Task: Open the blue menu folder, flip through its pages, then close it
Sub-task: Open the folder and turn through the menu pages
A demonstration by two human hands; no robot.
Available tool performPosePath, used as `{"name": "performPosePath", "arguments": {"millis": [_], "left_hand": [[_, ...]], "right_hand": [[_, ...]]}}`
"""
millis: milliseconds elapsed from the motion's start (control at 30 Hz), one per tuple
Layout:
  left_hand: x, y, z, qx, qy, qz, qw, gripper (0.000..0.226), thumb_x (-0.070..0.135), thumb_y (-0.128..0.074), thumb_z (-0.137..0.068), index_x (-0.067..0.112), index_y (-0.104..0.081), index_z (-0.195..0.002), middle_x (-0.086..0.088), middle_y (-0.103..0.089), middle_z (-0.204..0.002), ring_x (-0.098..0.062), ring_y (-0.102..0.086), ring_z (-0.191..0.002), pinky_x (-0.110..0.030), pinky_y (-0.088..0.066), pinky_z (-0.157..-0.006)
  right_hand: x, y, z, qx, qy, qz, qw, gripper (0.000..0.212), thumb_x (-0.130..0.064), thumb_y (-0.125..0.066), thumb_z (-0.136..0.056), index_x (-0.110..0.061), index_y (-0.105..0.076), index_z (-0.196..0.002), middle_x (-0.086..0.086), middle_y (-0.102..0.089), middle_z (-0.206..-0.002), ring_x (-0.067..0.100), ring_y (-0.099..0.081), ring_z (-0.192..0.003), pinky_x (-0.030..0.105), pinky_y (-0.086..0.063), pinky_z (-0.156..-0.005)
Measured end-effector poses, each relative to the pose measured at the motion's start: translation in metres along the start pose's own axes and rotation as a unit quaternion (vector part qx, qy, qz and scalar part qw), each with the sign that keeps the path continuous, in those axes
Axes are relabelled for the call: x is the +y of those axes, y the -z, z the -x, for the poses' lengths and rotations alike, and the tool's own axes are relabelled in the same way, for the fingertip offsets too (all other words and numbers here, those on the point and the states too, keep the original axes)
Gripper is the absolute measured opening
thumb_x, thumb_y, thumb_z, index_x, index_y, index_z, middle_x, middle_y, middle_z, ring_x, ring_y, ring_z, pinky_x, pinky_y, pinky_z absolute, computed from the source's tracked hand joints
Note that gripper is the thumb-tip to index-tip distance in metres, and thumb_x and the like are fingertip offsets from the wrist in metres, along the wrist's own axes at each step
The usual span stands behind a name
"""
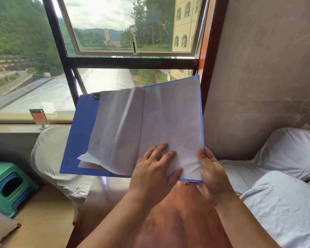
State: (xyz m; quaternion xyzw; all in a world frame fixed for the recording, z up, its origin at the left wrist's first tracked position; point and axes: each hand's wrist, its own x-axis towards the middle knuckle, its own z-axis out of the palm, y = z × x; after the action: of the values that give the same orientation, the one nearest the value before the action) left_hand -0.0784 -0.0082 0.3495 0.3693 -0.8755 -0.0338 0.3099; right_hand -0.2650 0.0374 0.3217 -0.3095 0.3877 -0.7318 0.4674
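Observation:
The blue menu folder (79,136) is held open in the air above a reddish-brown table (177,217), its covers spread left and right. Cloudy clear plastic pages (170,115) fill it, and one page (115,126) bulges up over the left side with its lower corner curled. My left hand (156,169) lies flat on the lower part of the right-hand pages, fingers spread. My right hand (211,174) grips the folder's lower right corner, thumb on top and fingers underneath.
White-covered chairs stand at the left (48,154) and at the right (284,194). A green plastic stool (7,187) sits at the lower left. A small sign holder (38,118) stands on the window sill. The window (115,51) is right behind the folder, a brown wall (258,68) to its right.

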Motion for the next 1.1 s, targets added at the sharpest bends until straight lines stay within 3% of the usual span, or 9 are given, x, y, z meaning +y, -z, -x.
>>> {"name": "performPosePath", "arguments": {"millis": [167, 300, 433, 600, 700, 800, 900, 1000, 1100], "left_hand": [[0.016, -0.014, 0.001, 0.020, -0.017, 0.021, 0.999, 0.065, 0.067, -0.058, -0.091, 0.026, -0.065, -0.142, -0.005, -0.052, -0.161, -0.029, -0.045, -0.150, -0.053, -0.039, -0.121], [0.017, -0.016, 0.001, 0.054, -0.003, 0.041, 0.998, 0.050, 0.060, -0.059, -0.094, 0.027, -0.073, -0.129, -0.004, -0.060, -0.154, -0.031, -0.052, -0.143, -0.053, -0.044, -0.116], [0.013, -0.015, -0.002, 0.142, -0.016, 0.040, 0.989, 0.020, 0.035, -0.068, -0.095, 0.019, -0.077, -0.088, -0.001, -0.078, -0.111, -0.035, -0.069, -0.100, -0.048, -0.057, -0.086], [-0.003, -0.006, -0.005, 0.188, 0.076, 0.129, 0.971, 0.016, 0.024, -0.072, -0.098, 0.022, -0.066, -0.084, 0.006, -0.068, -0.076, -0.021, -0.061, -0.068, -0.036, -0.049, -0.063], [-0.023, -0.001, -0.002, 0.220, 0.240, 0.299, 0.897, 0.021, 0.042, -0.062, -0.102, 0.030, -0.060, -0.086, 0.013, -0.071, -0.074, -0.009, -0.063, -0.059, -0.019, -0.046, -0.052], [-0.053, 0.003, 0.002, 0.255, 0.368, 0.457, 0.769, 0.023, 0.037, -0.061, -0.105, 0.022, -0.062, -0.088, 0.008, -0.067, -0.063, -0.016, -0.061, -0.057, -0.028, -0.052, -0.046], [-0.075, 0.007, 0.010, 0.247, 0.455, 0.507, 0.689, 0.026, 0.041, -0.058, -0.104, 0.016, -0.063, -0.100, -0.010, -0.070, -0.088, -0.027, -0.067, -0.072, -0.034, -0.057, -0.051], [-0.081, 0.005, 0.019, 0.211, 0.432, 0.469, 0.741, 0.054, 0.070, -0.066, -0.085, 0.023, -0.065, -0.111, -0.007, -0.076, -0.089, -0.023, -0.068, -0.066, -0.035, -0.056, -0.051], [-0.085, 0.001, 0.023, 0.208, 0.420, 0.402, 0.787, 0.035, 0.054, -0.080, -0.086, 0.027, -0.068, -0.105, 0.001, -0.079, -0.098, -0.022, -0.073, -0.079, -0.046, -0.064, -0.069]], "right_hand": [[-0.002, -0.001, 0.005, -0.009, 0.006, -0.067, 0.998, 0.038, -0.036, -0.060, -0.106, -0.013, -0.074, -0.133, 0.021, -0.077, -0.132, 0.037, -0.077, -0.115, 0.048, -0.067, -0.084], [-0.006, -0.002, 0.006, -0.005, 0.007, -0.022, 1.000, 0.034, -0.040, -0.062, -0.104, -0.019, -0.079, -0.124, 0.020, -0.079, -0.125, 0.035, -0.080, -0.099, 0.050, -0.068, -0.069], [-0.006, 0.004, 0.007, -0.004, -0.002, 0.015, 1.000, 0.036, -0.045, -0.059, -0.105, -0.024, -0.076, -0.129, 0.014, -0.079, -0.124, 0.035, -0.080, -0.099, 0.053, -0.062, -0.079], [-0.012, 0.008, 0.009, 0.002, 0.001, 0.056, 0.998, 0.037, -0.051, -0.061, -0.101, -0.027, -0.077, -0.123, 0.013, -0.081, -0.109, 0.034, -0.081, -0.084, 0.041, -0.061, -0.047], [-0.016, 0.015, 0.008, -0.006, 0.005, 0.055, 0.998, 0.035, -0.048, -0.058, -0.106, -0.025, -0.075, -0.128, 0.017, -0.081, -0.118, 0.039, -0.081, -0.093, 0.049, -0.065, -0.055], [-0.018, 0.021, 0.006, -0.006, 0.004, 0.045, 0.999, 0.037, -0.047, -0.058, -0.106, -0.025, -0.073, -0.132, 0.017, -0.080, -0.125, 0.041, -0.080, -0.102, 0.058, -0.067, -0.066], [-0.018, 0.022, 0.003, -0.001, 0.006, 0.049, 0.999, 0.036, -0.050, -0.059, -0.104, -0.029, -0.075, -0.128, 0.015, -0.080, -0.125, 0.041, -0.081, -0.103, 0.057, -0.067, -0.065], [-0.015, 0.022, 0.001, -0.001, 0.002, 0.051, 0.999, 0.033, -0.048, -0.057, -0.105, -0.030, -0.077, -0.125, 0.015, -0.081, -0.122, 0.041, -0.081, -0.099, 0.052, -0.069, -0.054], [-0.013, 0.023, 0.000, -0.005, -0.003, 0.048, 0.999, 0.039, -0.051, -0.061, -0.102, -0.028, -0.074, -0.132, 0.016, -0.079, -0.128, 0.043, -0.079, -0.106, 0.056, -0.070, -0.065]]}}
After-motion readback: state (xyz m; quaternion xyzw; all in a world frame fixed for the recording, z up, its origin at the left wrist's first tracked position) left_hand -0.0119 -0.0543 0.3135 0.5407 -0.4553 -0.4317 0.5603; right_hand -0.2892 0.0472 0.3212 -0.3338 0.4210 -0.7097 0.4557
